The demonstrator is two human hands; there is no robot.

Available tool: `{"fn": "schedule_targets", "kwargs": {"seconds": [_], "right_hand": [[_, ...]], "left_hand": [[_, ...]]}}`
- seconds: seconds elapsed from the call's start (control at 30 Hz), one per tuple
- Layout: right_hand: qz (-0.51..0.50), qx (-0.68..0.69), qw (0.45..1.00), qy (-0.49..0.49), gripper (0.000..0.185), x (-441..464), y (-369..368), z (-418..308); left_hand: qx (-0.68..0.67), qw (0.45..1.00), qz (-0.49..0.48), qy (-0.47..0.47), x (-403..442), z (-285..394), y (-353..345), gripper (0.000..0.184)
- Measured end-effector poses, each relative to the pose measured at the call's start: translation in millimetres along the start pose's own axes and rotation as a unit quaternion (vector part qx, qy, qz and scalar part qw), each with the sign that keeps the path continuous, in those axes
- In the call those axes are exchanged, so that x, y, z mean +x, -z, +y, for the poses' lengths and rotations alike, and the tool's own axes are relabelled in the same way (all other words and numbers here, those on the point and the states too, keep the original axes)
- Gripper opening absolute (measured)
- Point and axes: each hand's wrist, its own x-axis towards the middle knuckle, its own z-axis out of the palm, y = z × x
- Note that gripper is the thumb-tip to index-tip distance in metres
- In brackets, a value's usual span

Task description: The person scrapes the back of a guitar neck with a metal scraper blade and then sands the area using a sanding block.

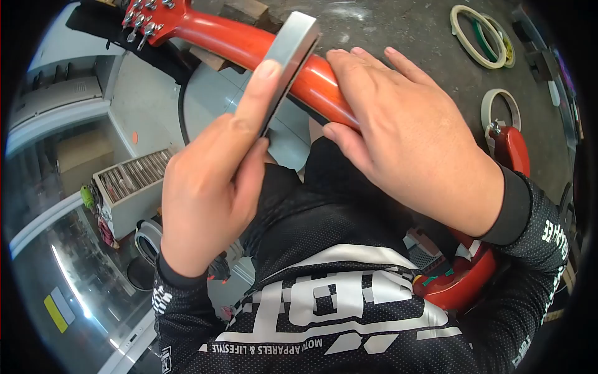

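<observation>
My left hand (215,181) grips a silver metal bar (293,40) with a dark lower face, index finger stretched along its top and thumb on the near side. The bar lies slanted across the glossy red guitar neck (224,34). Just right of it, my right hand (414,128) holds the neck, fingers over the far side and thumb on the near side. The headstock (152,15) with metal tuning pegs points to the upper left. Red curved parts (461,283) show around my right forearm; how they join the neck is hidden.
Tape rolls (461,37) lie on the dark worktop (398,28), with another ring-shaped roll (489,100) nearer. Wooden blocks (246,11) sit behind the neck. Below left stand a white box of packed flat items (118,209) and a glass-fronted cabinet (68,274).
</observation>
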Motion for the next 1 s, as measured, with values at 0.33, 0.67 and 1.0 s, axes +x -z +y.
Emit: {"fn": "schedule_targets", "kwargs": {"seconds": [0.33,0.67,1.0], "right_hand": [[0.009,-0.016,1.0,-0.007,0.067,-3.8,-4.9,2.0],[0.005,-0.013,1.0,-0.011,0.066,-2.6,-6.0,0.9],[-0.004,-0.018,1.0,-0.01,0.069,-2.1,-3.6,-0.9]], "left_hand": [[0.021,1.0,-0.013,-0.014,-0.5,3.3,3.5,0.078],[0.024,0.998,-0.044,0.024,6.9,10.8,11.4,0.075],[0.03,0.999,-0.017,-0.002,8.7,5.1,8.2,0.079]]}}
